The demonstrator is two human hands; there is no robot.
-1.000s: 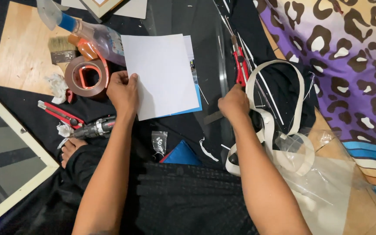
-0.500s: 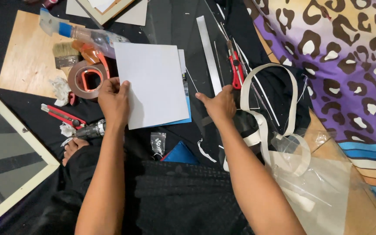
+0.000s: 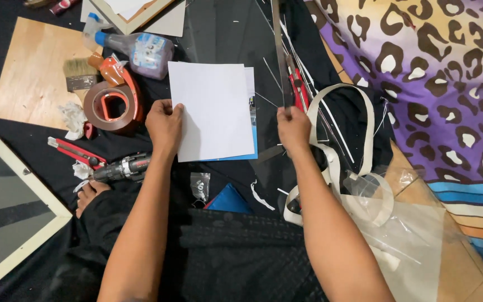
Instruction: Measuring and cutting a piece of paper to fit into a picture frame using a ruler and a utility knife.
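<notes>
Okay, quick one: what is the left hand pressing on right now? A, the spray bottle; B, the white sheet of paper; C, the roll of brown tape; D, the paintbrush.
B. The left hand rests on the left edge of the white sheet of paper, while the roll of brown tape, paintbrush and spray bottle lie untouched to its left.

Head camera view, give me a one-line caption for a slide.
Left hand pins a white sheet on black cloth while right hand lifts a metal ruler.
</notes>
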